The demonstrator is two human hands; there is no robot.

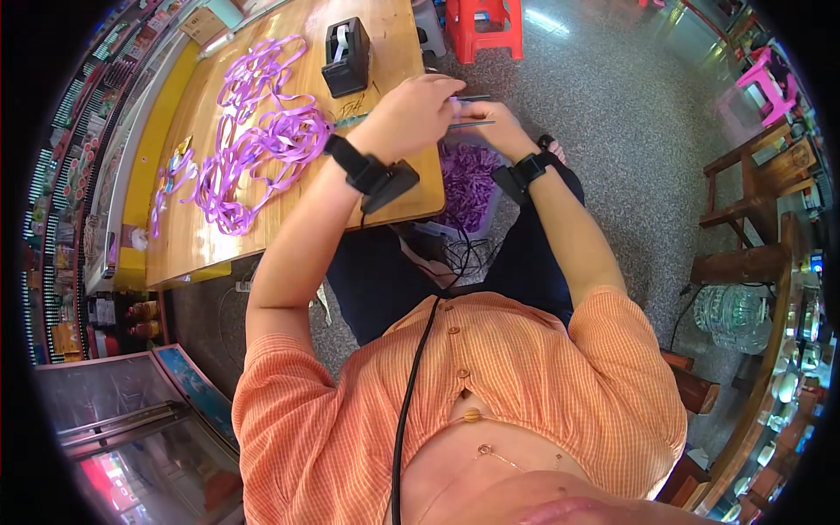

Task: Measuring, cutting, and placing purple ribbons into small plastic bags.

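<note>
Above the table's right corner my two hands are close together, fingers bent. My left hand (415,108) is closed, fingertips pinched beside a bit of purple ribbon (455,107). From the other side my right hand (497,124) meets it, its fingers also closed at the ribbon. Two thin dark rods (472,124) stick out by the fingers; which hand grips them is hard to tell. Below the hands a clear plastic bin (486,224) holds a heap of small purple ribbon pieces (469,179). Long loops of purple ribbon (289,140) lie tangled on the table, left of my left hand.
A black tape dispenser (346,59) stands on the wooden table (385,52). Shelves of goods (66,192) line the left side. A red stool (484,31) is beyond the table, a pink stool (770,92) and wooden chair (754,179) to the right. A black cable (409,394) runs down my front.
</note>
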